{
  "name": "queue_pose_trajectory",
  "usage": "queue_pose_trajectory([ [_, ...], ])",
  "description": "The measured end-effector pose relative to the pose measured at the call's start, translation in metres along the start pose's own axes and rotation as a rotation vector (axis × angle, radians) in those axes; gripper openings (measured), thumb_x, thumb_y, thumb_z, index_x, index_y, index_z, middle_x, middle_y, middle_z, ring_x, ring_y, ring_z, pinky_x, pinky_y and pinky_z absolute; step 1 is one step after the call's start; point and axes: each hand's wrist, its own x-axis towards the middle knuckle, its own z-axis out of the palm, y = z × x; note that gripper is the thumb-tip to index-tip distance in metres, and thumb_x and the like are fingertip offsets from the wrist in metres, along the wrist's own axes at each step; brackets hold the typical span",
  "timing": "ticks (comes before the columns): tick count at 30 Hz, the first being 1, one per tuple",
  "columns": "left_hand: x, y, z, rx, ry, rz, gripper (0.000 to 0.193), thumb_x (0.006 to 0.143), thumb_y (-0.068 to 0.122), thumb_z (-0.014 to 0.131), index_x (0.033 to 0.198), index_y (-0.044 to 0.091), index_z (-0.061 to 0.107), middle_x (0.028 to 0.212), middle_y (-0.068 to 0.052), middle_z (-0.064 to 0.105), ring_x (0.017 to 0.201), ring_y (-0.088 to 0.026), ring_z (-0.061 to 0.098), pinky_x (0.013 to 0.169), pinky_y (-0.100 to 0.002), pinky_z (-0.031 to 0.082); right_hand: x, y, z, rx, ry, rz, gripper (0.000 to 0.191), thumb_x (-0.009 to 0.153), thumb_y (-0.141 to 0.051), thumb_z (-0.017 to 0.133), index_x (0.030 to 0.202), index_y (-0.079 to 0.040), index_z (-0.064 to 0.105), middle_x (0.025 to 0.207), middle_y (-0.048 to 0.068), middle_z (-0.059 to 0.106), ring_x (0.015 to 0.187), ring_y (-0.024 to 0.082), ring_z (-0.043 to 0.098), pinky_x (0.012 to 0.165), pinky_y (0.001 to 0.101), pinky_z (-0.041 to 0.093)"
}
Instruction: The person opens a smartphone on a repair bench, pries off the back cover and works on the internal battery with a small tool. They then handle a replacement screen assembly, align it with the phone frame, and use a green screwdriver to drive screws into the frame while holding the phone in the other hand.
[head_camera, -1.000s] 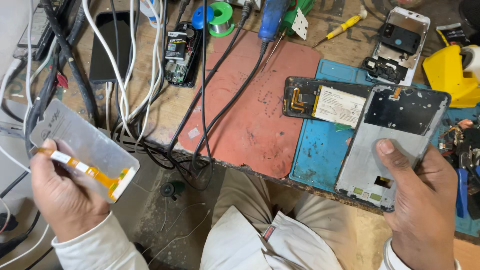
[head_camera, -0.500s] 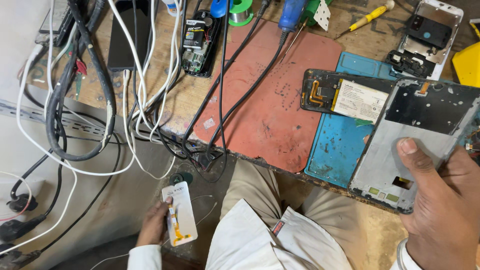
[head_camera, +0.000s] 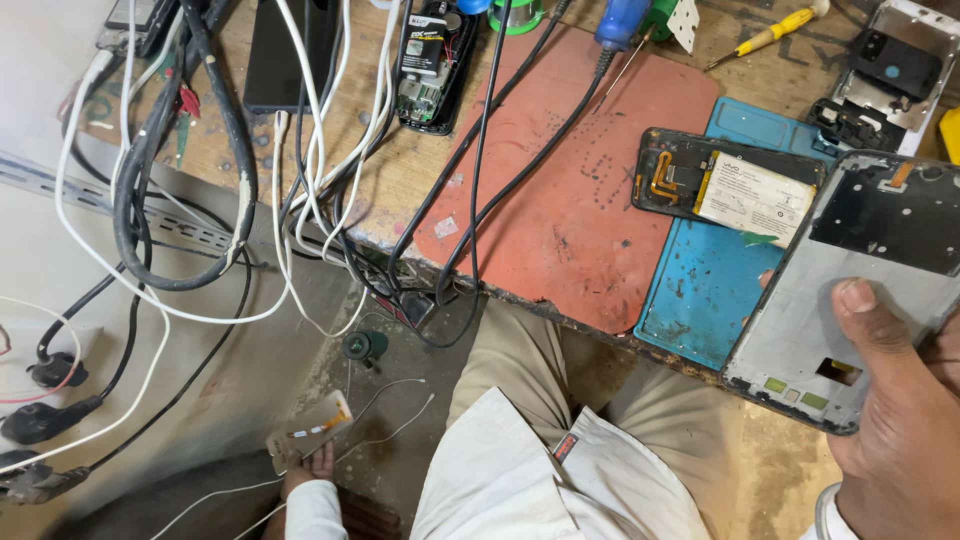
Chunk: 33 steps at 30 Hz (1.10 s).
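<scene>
Gripping a grey phone frame (head_camera: 860, 290) at the near right edge of the surface (head_camera: 400, 180), the right hand (head_camera: 900, 420) has its thumb pressed on top, fingers closed beneath. Down near the floor at left, the left hand (head_camera: 312, 468) pinches a small screen panel (head_camera: 310, 432) with an orange ribbon.

Right hand (head_camera: 905, 420) gripping grey phone frame (head_camera: 850, 290), left hand (head_camera: 310, 468) holding screen panel (head_camera: 308, 432) low by floor
</scene>
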Motion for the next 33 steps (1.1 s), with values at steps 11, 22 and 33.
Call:
queue_pose_trajectory([
  [11,0.02,-0.01,0.009,0.324,0.029,-0.1,0.054,0.1,0.047,0.054,0.133,0.004,0.048,0.12,-0.016,0.055,0.1,-0.038,0.054,0.08,-0.05,0.046,-0.011,-0.003,0.004,-0.017,0.032,0.02,0.035,0.105,-0.009,0.063,0.138,0.002,0.059,0.115,0.018,0.071,0.099,0.025,0.074,0.088,0.042,0.062],
  [22,-0.122,-0.054,0.063,1.07,-1.383,0.686,0.029,0.09,0.02,0.08,0.07,0.003,0.067,0.056,-0.003,0.062,0.051,-0.01,0.05,0.048,-0.025,0.038,-0.011,0.0,-0.001,0.056,0.116,0.169,0.029,0.103,-0.009,0.065,0.128,0.005,0.063,0.117,0.012,0.073,0.097,0.018,0.072,0.083,0.0347,0.06],
  [33,-0.313,-0.109,0.19,0.322,-1.635,-0.414,0.069,0.108,0.052,0.04,0.156,0.002,0.043,0.139,-0.009,0.06,0.128,-0.021,0.055,0.11,-0.037,0.047,-0.012,0.008,0.01,0.323,0.062,0.181,0.042,0.11,-0.034,0.048,0.129,0.001,0.062,0.116,0.01,0.072,0.098,0.016,0.071,0.085,0.0313,0.058],
])
